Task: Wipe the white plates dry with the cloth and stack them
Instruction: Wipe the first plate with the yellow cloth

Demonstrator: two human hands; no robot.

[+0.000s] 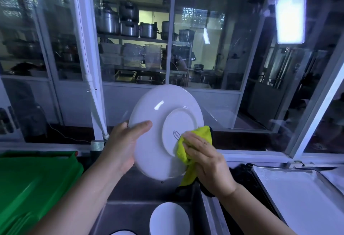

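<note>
In the centre of the frame a round white ceramic plate [160,115] is held up on edge over the stainless steel sink [130,214], its underside and foot ring facing the camera. The left hand [122,145] grips its left rim, thumb laid across the back and the other fingers hidden behind. The right hand [206,158] has its fingers curled round a bunched yellow-green microfibre cloth [201,132], pressing it against the lower right of the foot ring.

This looks like the drying of the plate's back, mid-wipe. Whether its front is already dry cannot be told. At the bottom centre, a white round dish [169,220] sits in the sink, apparently not yet wiped. No stack of dried plates shows. The shallow metal tray [297,193] at lower right holds none in view.
</note>
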